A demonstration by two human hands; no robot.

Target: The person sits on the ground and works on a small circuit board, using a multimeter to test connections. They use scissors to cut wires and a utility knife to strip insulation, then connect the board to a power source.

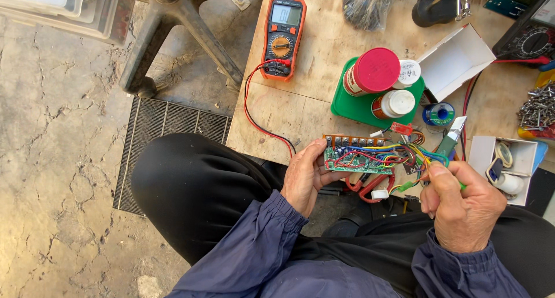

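My left hand (304, 176) grips a green circuit board (357, 157) by its left end, holding it level at the near edge of a plywood bench (324, 55). A bundle of coloured wires (411, 152) fans out of the board's right end. My right hand (462, 202) is closed around a green-handled tool (450, 139) whose pale tip points up and away, just right of the wires. An orange multimeter (283, 37) lies at the bench's far left, and its red and black leads (254, 116) loop down toward the board.
A green tray (347, 107) carries a red-lidded jar (373, 71) and two white-capped pots. A solder spool (439, 114), open white boxes (457, 61), a heap of screws (537, 107) and a second meter (529, 35) crowd the right. A metal floor grate (167, 124) and stool legs (185, 26) lie to the left.
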